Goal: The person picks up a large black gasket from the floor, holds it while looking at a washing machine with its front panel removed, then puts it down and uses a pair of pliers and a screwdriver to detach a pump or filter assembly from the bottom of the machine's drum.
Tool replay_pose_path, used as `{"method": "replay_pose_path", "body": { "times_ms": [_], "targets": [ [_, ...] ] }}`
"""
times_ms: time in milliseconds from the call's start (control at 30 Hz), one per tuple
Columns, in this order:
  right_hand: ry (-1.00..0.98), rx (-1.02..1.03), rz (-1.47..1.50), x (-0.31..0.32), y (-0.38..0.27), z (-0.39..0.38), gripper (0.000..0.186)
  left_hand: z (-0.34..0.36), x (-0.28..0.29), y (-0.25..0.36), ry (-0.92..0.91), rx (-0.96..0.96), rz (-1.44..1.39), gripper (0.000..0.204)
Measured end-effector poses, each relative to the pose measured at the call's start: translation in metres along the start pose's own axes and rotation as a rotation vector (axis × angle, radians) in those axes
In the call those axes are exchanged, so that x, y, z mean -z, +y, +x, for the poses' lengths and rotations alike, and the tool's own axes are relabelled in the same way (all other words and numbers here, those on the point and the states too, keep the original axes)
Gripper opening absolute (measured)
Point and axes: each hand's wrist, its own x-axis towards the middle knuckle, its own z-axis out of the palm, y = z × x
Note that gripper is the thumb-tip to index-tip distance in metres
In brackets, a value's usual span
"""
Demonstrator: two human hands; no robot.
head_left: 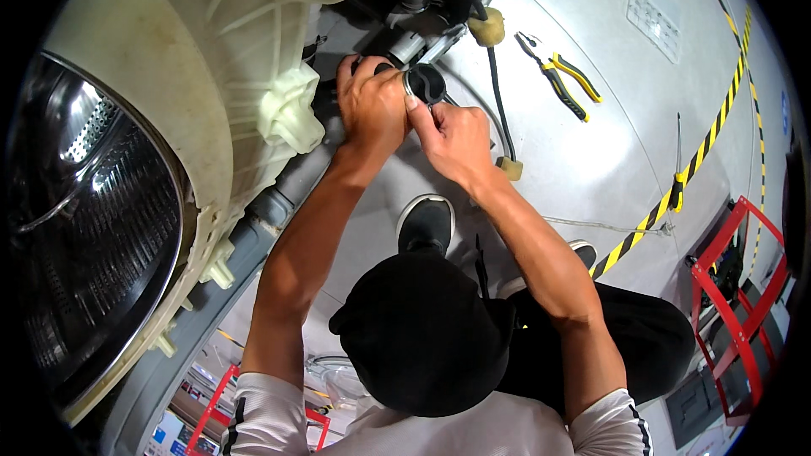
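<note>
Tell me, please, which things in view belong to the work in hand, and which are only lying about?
Likely the work:
washing machine
black round part, at the right hand

Lying on the floor, unheld:
pliers
screwdriver

Black at twelve o'clock, that's the round part! Swing to one: tan on the block. Between one and two, the pliers flash yellow-and-black handles. Pale grey floor at two, then bold diagonal yellow-and-black stripes on the tape near three, and bright red on the frame just past it! Nine o'clock, silver drum; ten, cream tub; six, solid black cap!
</note>
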Motion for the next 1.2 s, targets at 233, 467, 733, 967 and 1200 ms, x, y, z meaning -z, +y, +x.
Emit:
{"method": "replay_pose_path", "body": {
  "times_ms": [233,467,733,967,1200],
  "targets": [
    [0.009,-0.169,0.062,0.000,-0.010,0.003,0.062,0.001,-0.007,-0.002,0.027,0.017,0.027,0.006],
    [-0.017,-0.236,0.159,-0.001,-0.006,0.000,0.061,-0.003,-0.014,-0.004,0.098,-0.018,0.019,0.007],
    [-0.054,-0.012,0.147,0.006,0.024,-0.001,0.055,0.009,0.014,-0.004,-0.118,-0.119,-0.085,0.022],
    [-0.064,-0.065,0.122,0.008,0.021,0.004,0.056,0.006,0.003,-0.001,-0.061,-0.039,-0.016,0.018],
    [-0.026,-0.219,0.124,0.003,-0.005,0.003,0.062,-0.003,-0.009,-0.004,0.075,-0.060,0.052,0.010]
  ]
}}
